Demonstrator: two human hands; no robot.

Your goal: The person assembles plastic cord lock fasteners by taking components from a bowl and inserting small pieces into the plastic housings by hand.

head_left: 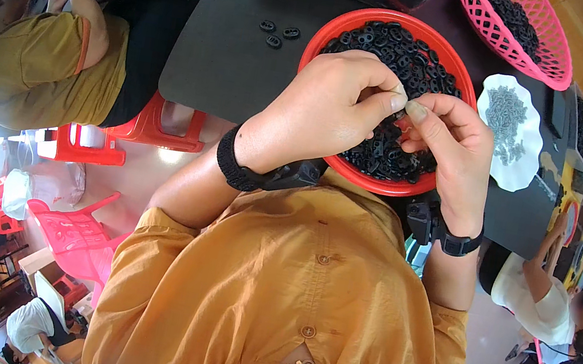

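Over a red basin full of small black oval plastic parts, my two hands meet fingertip to fingertip. My left hand is closed in a pinch of thumb and forefinger; what it grips is too small and covered to name. Against it, my right hand pinches with thumb and forefinger too, its other fingers curled, and its content is likewise hidden. Just right of the basin lies a white scalloped dish with a heap of small grey metal-looking pieces.
Three black oval parts lie on the dark table left of the basin. A pink lattice basket with more black parts stands at the far right. Co-workers sit at left and right. Red stools stand at left.
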